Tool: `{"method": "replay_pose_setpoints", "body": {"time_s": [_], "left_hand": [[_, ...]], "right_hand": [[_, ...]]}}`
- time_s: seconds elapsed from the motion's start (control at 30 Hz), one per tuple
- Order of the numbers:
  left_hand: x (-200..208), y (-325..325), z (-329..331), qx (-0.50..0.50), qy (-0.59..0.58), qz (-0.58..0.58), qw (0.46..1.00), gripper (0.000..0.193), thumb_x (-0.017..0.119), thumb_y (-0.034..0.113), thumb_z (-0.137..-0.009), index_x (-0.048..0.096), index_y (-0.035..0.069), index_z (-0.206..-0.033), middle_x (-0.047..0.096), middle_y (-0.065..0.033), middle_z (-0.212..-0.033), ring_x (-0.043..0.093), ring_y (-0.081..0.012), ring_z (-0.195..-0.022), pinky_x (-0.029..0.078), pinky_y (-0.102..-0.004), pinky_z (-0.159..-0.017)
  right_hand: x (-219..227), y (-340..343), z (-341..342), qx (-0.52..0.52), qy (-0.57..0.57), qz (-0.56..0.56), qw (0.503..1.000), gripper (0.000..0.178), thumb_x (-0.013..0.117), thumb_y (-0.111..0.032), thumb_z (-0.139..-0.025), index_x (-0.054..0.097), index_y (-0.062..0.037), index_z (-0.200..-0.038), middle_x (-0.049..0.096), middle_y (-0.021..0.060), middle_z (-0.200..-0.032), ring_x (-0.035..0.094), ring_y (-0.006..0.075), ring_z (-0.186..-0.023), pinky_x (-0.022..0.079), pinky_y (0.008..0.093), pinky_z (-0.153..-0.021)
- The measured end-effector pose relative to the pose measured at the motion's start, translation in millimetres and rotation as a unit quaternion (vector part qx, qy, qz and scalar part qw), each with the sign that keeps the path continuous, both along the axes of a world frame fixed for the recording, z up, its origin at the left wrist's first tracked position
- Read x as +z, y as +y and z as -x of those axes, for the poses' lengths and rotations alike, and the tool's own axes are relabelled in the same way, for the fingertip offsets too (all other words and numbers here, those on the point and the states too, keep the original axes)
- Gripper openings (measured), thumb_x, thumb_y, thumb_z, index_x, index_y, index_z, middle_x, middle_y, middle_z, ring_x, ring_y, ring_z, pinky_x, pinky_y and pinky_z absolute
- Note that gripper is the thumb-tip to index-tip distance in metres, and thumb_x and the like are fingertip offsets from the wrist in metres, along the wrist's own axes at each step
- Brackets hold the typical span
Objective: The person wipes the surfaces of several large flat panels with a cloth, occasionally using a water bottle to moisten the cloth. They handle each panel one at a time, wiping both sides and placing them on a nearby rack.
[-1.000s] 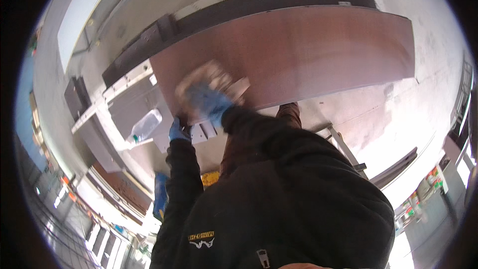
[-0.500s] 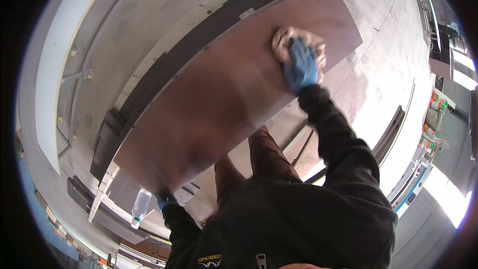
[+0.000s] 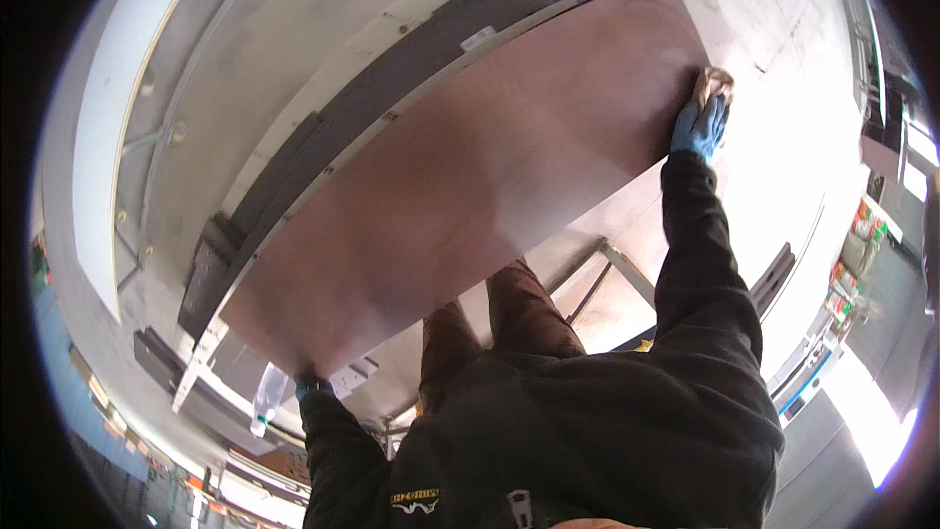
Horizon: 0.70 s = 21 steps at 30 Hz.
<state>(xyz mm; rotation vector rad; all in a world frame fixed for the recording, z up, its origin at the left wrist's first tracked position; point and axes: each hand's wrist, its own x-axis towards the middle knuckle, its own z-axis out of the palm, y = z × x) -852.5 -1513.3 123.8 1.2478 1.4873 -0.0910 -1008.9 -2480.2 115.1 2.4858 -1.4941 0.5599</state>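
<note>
A long reddish-brown panel [image 3: 460,176] lies slantwise in front of me, from near left to far right. My right hand [image 3: 699,129], in a blue glove, is closed on a crumpled tan rag [image 3: 715,84] at the panel's far right end. Part of the rag sticks out past the edge. My left hand [image 3: 313,386], also gloved in blue, is at the panel's near left corner. Its fingers are dark and mostly hidden, so I cannot tell how they are set. Beside it is a clear plastic bottle [image 3: 268,394].
Dark grey panels [image 3: 392,78] are stacked along the far side, under or behind the brown one. A metal rail frame with a white board [image 3: 103,167] stands at the left. Dark strips [image 3: 774,276] lie on the floor at right, with colourful bags [image 3: 854,253] beyond.
My right hand has slid the rag rightward over the panel to its end, and that arm is straighter. The left hand stays near its corner. The view has shifted slightly.
</note>
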Motion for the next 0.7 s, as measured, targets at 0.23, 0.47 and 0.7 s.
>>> {"method": "replay_pose_setpoints", "body": {"time_s": [0.23, 0.47, 0.7], "left_hand": [[-3.1, 18.0, 9.7, -0.037, -0.025, 0.067, 0.997, 0.049, 0.054, 0.042, -0.109, 0.06, 0.009, -0.143, 0.064, -0.0112, -0.142, 0.06, -0.0325, -0.128, 0.051, -0.0502, -0.108], [-11.0, 38.7, 26.1, -0.06, 0.001, 0.111, 0.992, 0.042, 0.064, 0.04, -0.103, 0.065, 0.016, -0.138, 0.066, -0.0058, -0.137, 0.061, -0.03, -0.125, 0.053, -0.0514, -0.103], [-25.2, 44.8, 43.6, -0.06, -0.066, 0.152, 0.984, 0.041, 0.064, 0.035, -0.104, 0.062, 0.016, -0.141, 0.066, -0.0061, -0.138, 0.064, -0.0311, -0.123, 0.054, -0.0557, -0.104]], "right_hand": [[20.8, 304.7, -36.9, 0.27, -0.001, -0.107, 0.957, 0.055, 0.065, -0.01, -0.085, 0.058, 0.0056, -0.137, 0.049, 0.0352, -0.151, 0.042, 0.0496, -0.146, 0.027, 0.0613, -0.123], [36.1, 520.3, -97.7, 0.647, -0.012, -0.327, 0.688, 0.049, 0.068, -0.021, -0.088, 0.063, -0.0023, -0.133, 0.048, 0.0199, -0.158, 0.039, 0.0418, -0.151, 0.027, 0.0605, -0.125], [26.0, 664.0, -178.0, 0.806, 0.02, -0.215, 0.551, 0.063, 0.07, -0.026, -0.086, 0.057, -0.0023, -0.143, 0.052, 0.0176, -0.152, 0.042, 0.0386, -0.148, 0.027, 0.0604, -0.124]]}}
